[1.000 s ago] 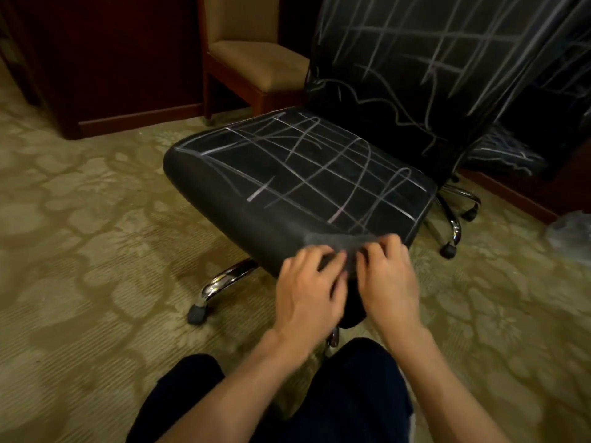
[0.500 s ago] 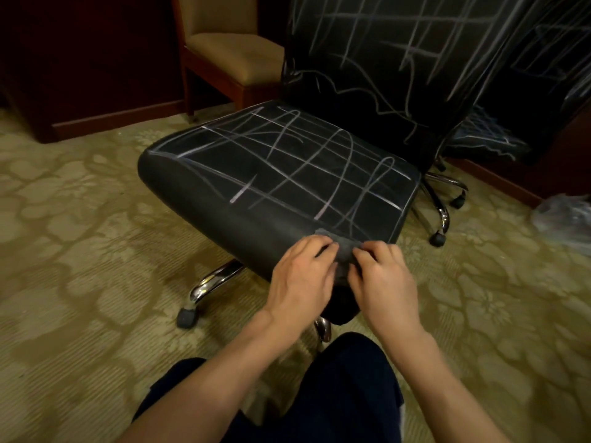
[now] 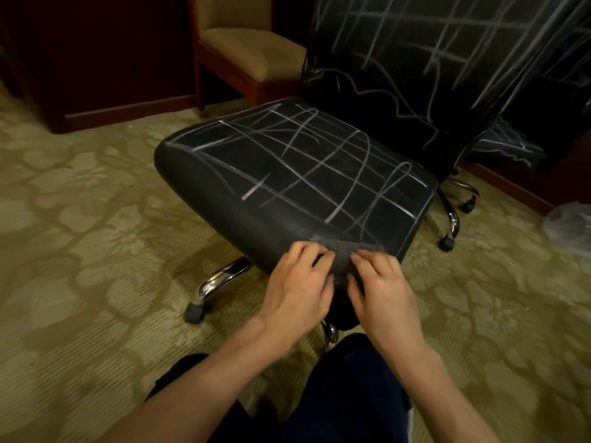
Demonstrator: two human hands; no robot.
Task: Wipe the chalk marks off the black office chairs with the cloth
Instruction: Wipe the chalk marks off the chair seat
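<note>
A black office chair stands in front of me, its seat [image 3: 287,180] and backrest [image 3: 415,65] crossed with white chalk lines. A small grey cloth [image 3: 343,255] lies bunched on the seat's near front corner. My left hand [image 3: 297,282] and my right hand [image 3: 380,282] both pinch the cloth with curled fingers, side by side, against the seat's edge. A second chalk-marked black chair [image 3: 511,145] shows partly behind the backrest at the right.
Patterned green carpet [image 3: 80,251] covers the floor. The chair's chrome legs with castors [image 3: 193,313] spread under the seat. A tan upholstered wooden chair [image 3: 252,55] stands at the back by dark wood panelling. A clear plastic bag [image 3: 569,225] lies at the right. My dark-trousered knees are below.
The cloth has gone from spread flat to bunched between my fingers. My hands have stayed at the seat's front corner while the view shifted slightly.
</note>
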